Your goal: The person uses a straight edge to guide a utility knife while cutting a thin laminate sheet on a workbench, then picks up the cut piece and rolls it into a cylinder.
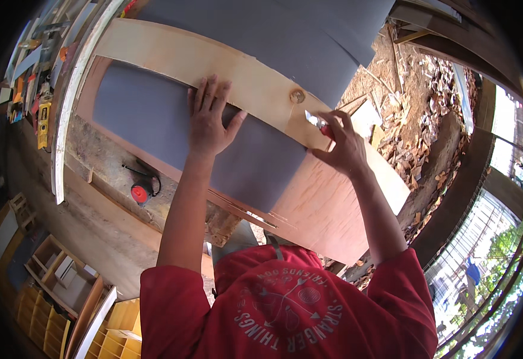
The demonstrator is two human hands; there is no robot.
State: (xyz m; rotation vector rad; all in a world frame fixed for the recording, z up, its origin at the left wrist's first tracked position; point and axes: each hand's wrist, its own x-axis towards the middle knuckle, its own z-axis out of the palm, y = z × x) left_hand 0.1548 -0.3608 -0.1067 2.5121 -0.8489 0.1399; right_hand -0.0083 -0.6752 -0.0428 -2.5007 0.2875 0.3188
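Note:
A long pale wooden strip lies slantwise over a dark grey-blue sheet. My left hand presses on the strip's near edge, palm down with the fingers stretched out. In my right hand is a red utility knife, its shiny metal front over the right end of the strip; most of its handle is hidden by my fingers. Close to it, a small round ring-like spot shows on the strip. Beneath my hands, another grey-blue panel rests on bare plywood.
A red round tool with black cord lies on the bench below the panel. A white rail runs down the left, beside a yellow tool. Wooden drawer boxes stand lower left. Leaves and wood scraps cover the ground at right.

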